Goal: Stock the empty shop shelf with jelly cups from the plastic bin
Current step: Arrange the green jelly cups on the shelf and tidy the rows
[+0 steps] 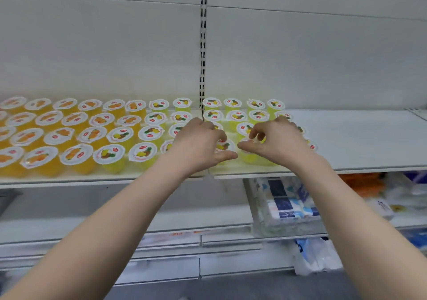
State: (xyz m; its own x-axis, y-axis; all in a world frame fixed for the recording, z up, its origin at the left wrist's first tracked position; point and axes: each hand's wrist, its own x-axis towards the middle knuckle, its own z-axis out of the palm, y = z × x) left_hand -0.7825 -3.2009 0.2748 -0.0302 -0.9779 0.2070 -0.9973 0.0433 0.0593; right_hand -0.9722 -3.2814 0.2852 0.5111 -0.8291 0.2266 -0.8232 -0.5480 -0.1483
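Reaching over the flat white shelf [358, 142], both hands sit among rows of round jelly cups [108, 155], translucent orange and yellow tubs under glossy white foil lids. The left hand [198, 142] curls fingers and thumb round a yellow front cup [223, 146]. The right hand [277, 140] hovers, fingers loosely bent, over a neighbouring cup [249, 157]; whether it grips is unclear.
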